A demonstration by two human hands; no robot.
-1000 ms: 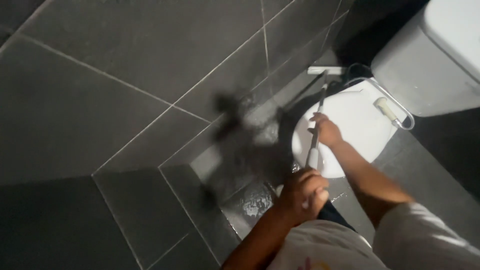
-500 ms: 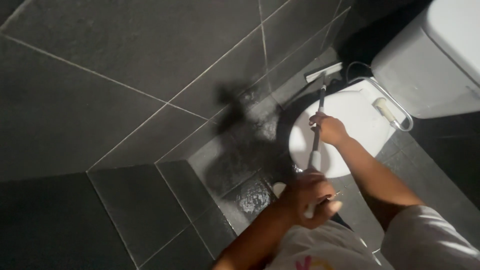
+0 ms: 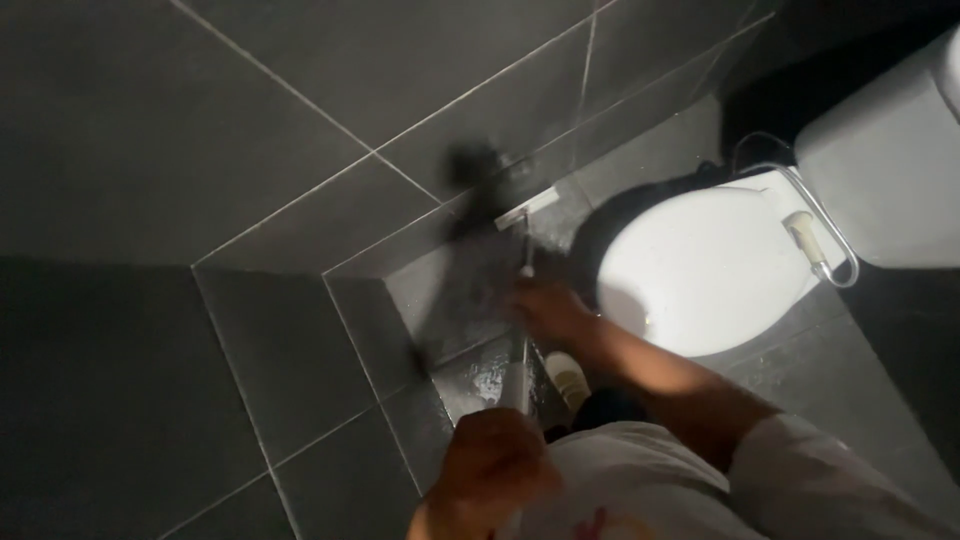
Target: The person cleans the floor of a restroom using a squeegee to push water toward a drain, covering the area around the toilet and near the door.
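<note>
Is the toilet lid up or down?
Down. The toilet lid shows as one smooth white oval covering the bowl, with no opening or water visible.

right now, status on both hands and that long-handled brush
Left hand and right hand both gripping brush handle. Brush head on wet floor tile. Toilet close beside.

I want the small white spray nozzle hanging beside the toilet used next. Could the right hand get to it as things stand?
Probably yes, once it lets go: the right hand grips the long-handled floor scrubber, and only the closed white toilet lid lies between it and the white spray nozzle.
</note>
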